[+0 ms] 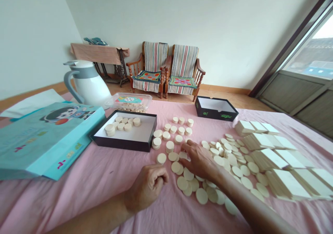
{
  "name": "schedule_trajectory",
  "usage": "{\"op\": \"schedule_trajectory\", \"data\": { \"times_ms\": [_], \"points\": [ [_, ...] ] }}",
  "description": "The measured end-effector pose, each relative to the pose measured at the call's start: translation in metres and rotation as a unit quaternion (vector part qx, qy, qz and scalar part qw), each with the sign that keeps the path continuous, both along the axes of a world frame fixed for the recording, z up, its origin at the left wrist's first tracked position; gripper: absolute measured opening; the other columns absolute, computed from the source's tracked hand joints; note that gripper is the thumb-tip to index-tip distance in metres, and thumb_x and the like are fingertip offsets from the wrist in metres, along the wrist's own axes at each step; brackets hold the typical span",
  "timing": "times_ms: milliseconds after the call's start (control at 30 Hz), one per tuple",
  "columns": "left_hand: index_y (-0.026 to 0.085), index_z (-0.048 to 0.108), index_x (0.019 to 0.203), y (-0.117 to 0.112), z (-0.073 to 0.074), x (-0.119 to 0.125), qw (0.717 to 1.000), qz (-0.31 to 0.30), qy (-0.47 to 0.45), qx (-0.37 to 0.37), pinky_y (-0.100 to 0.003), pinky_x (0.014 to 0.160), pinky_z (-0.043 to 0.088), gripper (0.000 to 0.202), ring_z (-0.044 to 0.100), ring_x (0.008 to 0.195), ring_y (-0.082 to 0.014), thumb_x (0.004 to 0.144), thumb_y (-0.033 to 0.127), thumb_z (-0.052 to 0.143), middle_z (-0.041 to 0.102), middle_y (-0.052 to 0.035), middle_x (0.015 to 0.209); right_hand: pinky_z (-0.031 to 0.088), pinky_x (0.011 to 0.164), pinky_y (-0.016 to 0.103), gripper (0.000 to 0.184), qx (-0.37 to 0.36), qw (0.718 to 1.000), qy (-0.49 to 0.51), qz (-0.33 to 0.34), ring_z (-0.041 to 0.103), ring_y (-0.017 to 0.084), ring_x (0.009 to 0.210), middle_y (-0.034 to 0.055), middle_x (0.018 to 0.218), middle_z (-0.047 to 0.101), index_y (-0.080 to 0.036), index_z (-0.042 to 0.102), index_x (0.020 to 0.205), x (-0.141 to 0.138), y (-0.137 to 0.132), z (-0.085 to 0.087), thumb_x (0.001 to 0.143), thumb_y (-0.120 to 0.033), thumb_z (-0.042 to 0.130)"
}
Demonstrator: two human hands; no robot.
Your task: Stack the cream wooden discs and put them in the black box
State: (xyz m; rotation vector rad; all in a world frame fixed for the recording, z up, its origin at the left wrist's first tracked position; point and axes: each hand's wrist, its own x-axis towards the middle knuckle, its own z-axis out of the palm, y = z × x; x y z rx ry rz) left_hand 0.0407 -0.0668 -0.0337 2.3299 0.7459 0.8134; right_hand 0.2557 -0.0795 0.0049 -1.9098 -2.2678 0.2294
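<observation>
My left hand (149, 185) rests on the pink cloth with its fingers curled into a fist; whatever is inside, if anything, is hidden. My right hand (200, 159) reaches over loose round wooden discs, thumb and fingers apart, around a pale disc (182, 155) lying between them. Its fingertips are beside another, partly covered disc. Small stacks of discs (170, 146) stand in rows just beyond my hands. More loose discs (201, 195) lie below my right hand and in a heap (231, 157) to its right.
An open black box (125, 149) with some disc stacks stands left, beside a turquoise box (52, 136), a thermos jug (91, 84) and a clear plastic container (130, 103). Another black box (217, 115) is at the back. Stacks of rectangular pale cards (290, 183) line the right.
</observation>
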Motion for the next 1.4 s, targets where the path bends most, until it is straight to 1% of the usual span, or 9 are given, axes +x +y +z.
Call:
{"op": "schedule_trajectory", "data": {
  "times_ms": [100,200,300,433,633,900,1067,1233,1400],
  "points": [
    [0.015,0.055,0.063,0.000,-0.001,-0.001,1.000,0.001,0.006,-0.002,-0.019,0.057,0.037,0.028,0.054,0.057,-0.0097,0.062,-0.005,0.035,0.059,0.0012,0.060,0.033,0.057,0.025,0.018,0.003,1.000,0.011,-0.007,0.055,0.014,0.068,0.0050,0.087,0.056,-0.017,0.056,0.090,-0.002,0.000,-0.001,0.078,-0.030,0.059],
    [0.015,0.055,0.063,0.001,-0.002,-0.001,1.000,0.001,0.012,-0.010,-0.019,0.057,0.038,0.028,0.054,0.057,-0.0100,0.062,-0.004,0.036,0.059,0.0010,0.060,0.037,0.059,0.024,0.014,0.033,0.997,0.075,0.003,0.053,0.013,0.066,0.0040,0.086,0.054,-0.017,0.056,0.089,0.004,0.003,-0.001,0.075,-0.019,0.058],
    [0.015,0.056,0.064,0.001,-0.001,-0.001,1.000,-0.003,0.010,-0.016,-0.019,0.057,0.038,0.028,0.054,0.057,-0.0100,0.062,-0.005,0.036,0.059,0.0008,0.060,0.041,0.064,0.025,0.021,0.090,0.986,0.139,0.015,0.053,0.013,0.070,0.0035,0.086,0.053,-0.019,0.056,0.090,0.019,0.012,0.003,0.071,-0.010,0.053],
    [0.015,0.056,0.063,0.000,0.001,0.000,1.000,-0.002,0.001,-0.014,-0.019,0.057,0.038,0.029,0.054,0.057,-0.0099,0.062,-0.005,0.035,0.060,0.0006,0.060,0.043,0.071,0.028,0.034,0.136,0.976,0.170,0.029,0.054,0.015,0.080,0.0045,0.091,0.054,-0.018,0.055,0.094,0.041,0.030,0.004,0.064,-0.003,0.050],
    [0.015,0.055,0.062,-0.001,0.001,0.000,1.000,-0.004,-0.007,-0.007,-0.019,0.057,0.037,0.029,0.053,0.056,-0.0096,0.060,-0.005,0.035,0.058,0.0010,0.059,0.045,0.078,0.030,0.049,0.124,0.967,0.204,0.093,0.055,0.016,0.087,0.0050,0.095,0.056,-0.019,0.053,0.103,0.051,0.042,-0.010,0.059,0.002,0.046],
    [0.015,0.056,0.063,0.000,0.000,0.000,1.000,-0.005,-0.003,-0.014,-0.019,0.057,0.038,0.030,0.054,0.057,-0.0100,0.060,-0.005,0.035,0.059,0.0006,0.060,0.045,0.083,0.035,0.050,0.117,0.967,0.202,0.097,0.056,0.018,0.093,0.0065,0.099,0.059,-0.018,0.053,0.108,0.053,0.041,-0.016,0.061,-0.001,0.047],
    [0.015,0.056,0.062,0.000,0.001,0.001,1.000,-0.004,-0.009,-0.013,-0.019,0.056,0.037,0.029,0.053,0.056,-0.0098,0.060,-0.005,0.035,0.059,0.0006,0.059,0.046,0.080,0.033,0.039,0.136,0.963,0.216,0.086,0.057,0.017,0.088,0.0057,0.095,0.061,-0.019,0.058,0.102,0.040,0.029,-0.001,0.067,-0.003,0.050],
    [0.015,0.057,0.062,0.000,0.000,0.000,1.000,-0.003,-0.004,-0.018,-0.019,0.057,0.038,0.029,0.054,0.057,-0.0099,0.060,-0.005,0.036,0.060,0.0007,0.060,0.046,0.079,0.031,0.037,0.049,0.962,0.182,0.197,0.057,0.017,0.090,0.0060,0.096,0.063,-0.020,0.062,0.103,0.008,0.008,0.014,0.076,-0.001,0.046],
    [0.015,0.055,0.061,-0.001,0.001,-0.001,1.000,0.000,-0.003,-0.007,-0.019,0.057,0.037,0.028,0.053,0.055,-0.0096,0.061,-0.005,0.036,0.059,0.0010,0.058,0.045,0.085,0.034,0.043,0.043,0.958,0.123,0.254,0.054,0.019,0.096,0.0064,0.097,0.065,-0.020,0.062,0.107,-0.009,0.002,0.009,0.079,0.003,0.039]
  ]
}}
